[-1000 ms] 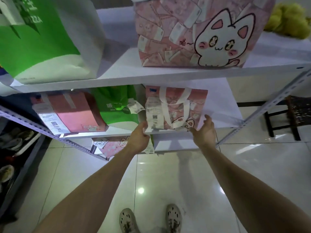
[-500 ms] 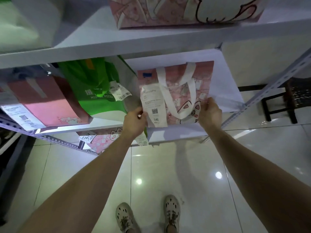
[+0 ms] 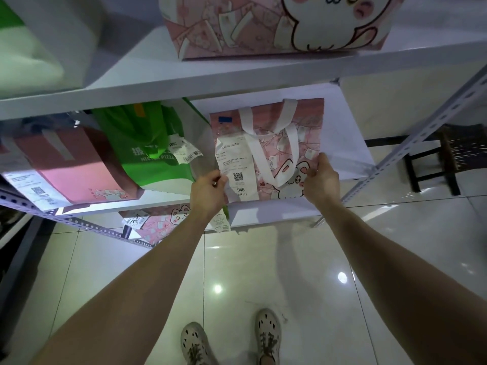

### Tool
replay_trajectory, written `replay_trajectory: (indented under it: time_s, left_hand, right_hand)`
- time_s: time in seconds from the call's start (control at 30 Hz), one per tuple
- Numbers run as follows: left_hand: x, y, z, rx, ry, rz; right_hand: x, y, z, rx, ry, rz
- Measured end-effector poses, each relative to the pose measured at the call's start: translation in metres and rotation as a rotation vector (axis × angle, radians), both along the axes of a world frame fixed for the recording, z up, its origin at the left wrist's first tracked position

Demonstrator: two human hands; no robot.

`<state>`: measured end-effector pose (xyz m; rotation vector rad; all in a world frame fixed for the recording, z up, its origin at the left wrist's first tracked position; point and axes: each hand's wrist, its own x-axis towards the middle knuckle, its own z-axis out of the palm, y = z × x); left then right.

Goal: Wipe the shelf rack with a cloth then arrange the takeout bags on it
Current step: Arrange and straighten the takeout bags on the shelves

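A small pink cat-print takeout bag (image 3: 308, 133) with white handles and a white receipt lies flat on the middle shelf (image 3: 340, 135) of the white rack. My left hand (image 3: 208, 193) pinches its near left corner by the receipt. My right hand (image 3: 320, 180) grips its near right corner. Beside it on the same shelf stand a green pizza bag (image 3: 147, 143) and a pink box-shaped bag (image 3: 79, 164). A large pink cat bag (image 3: 276, 22) sits on the shelf above. No cloth is in view.
A green and white bag (image 3: 31, 40) stands at the upper left. Another pink cat bag (image 3: 163, 219) lies on the lowest shelf. A dark wooden stool (image 3: 448, 156) stands to the right behind the rack's perforated post (image 3: 421, 130). My feet stand on glossy floor tiles.
The view has dipped and drawn closer to the middle shelf. The small pink bag has gone from upright to lying flat, and both hands stay at its near corners.
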<state>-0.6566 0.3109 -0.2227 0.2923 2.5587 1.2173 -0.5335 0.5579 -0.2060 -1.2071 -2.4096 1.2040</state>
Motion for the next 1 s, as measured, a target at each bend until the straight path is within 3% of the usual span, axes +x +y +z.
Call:
replay_trajectory:
  time_s: [0.57,0.87,1.0]
  left_hand:
    - [0.115,-0.088,0.146,0.109,0.047,-0.012]
    - [0.137,-0.157,0.249,0.251,0.228,0.150]
    - [0.130,-0.160,0.286,0.302,0.321,0.209]
  right_hand:
    - [0.125,-0.100,0.100,-0.148,0.073,-0.019]
    - [0.119,-0.136,0.207,-0.014,0.193,0.233]
    - [0.091,-0.118,0.247,0.061,0.353,0.163]
